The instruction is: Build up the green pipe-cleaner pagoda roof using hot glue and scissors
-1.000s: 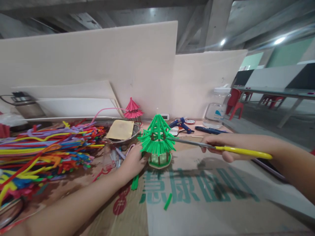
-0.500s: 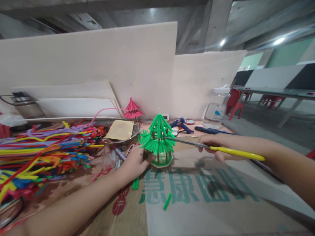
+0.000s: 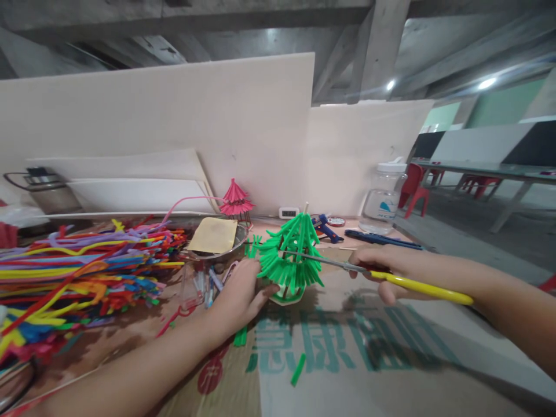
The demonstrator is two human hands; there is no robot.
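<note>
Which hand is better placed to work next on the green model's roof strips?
Right, I'd judge. The right hand holds the yellow-handled tool, its metal end among the green model's roof strips. The left hand is low at the model's base, seemingly steadying it, with no tool visible.

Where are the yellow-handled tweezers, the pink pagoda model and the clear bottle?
yellow-handled tweezers (image 3: 421, 288): head view, on the yellow handle
pink pagoda model (image 3: 236, 207): head view, on the lower roof
clear bottle (image 3: 377, 209): head view, on the body

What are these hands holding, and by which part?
The right hand holds the scissors where blades meet handle; the left hand holds the green model low on its left side.
</note>
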